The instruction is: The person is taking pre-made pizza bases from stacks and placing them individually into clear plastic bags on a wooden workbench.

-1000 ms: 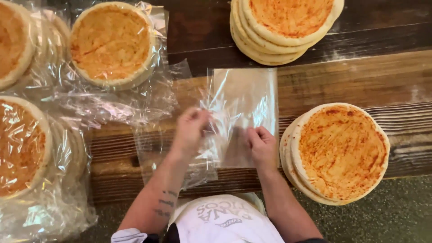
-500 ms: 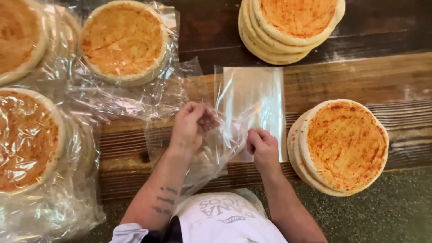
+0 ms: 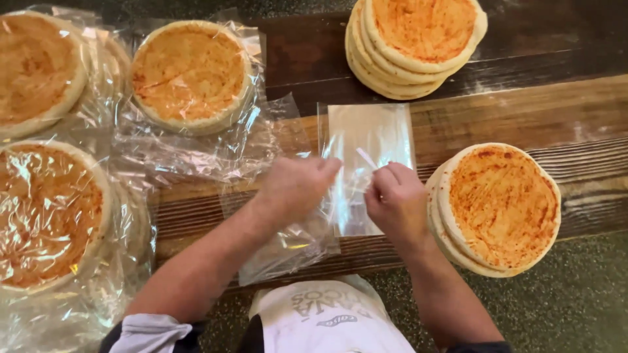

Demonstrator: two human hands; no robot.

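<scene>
Bag (image 3: 369, 134) of clear plastic is lying flat on the wooden table (image 3: 523, 111), long axis pointing away from me. I am seeing my left hand (image 3: 294, 186) and right hand (image 3: 396, 199) pinching its near edge, between two bread stacks (image 3: 500, 206).

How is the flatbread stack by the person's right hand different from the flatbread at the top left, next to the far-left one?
The stack by the right hand lies bare on the wooden table; the upper-left flatbread is wrapped in clear plastic. The right stack shows several rounds piled up; the wrapped one shows a single top, and I cannot tell if more lie beneath. Both are round, pale-edged and orange-red on top.
</scene>
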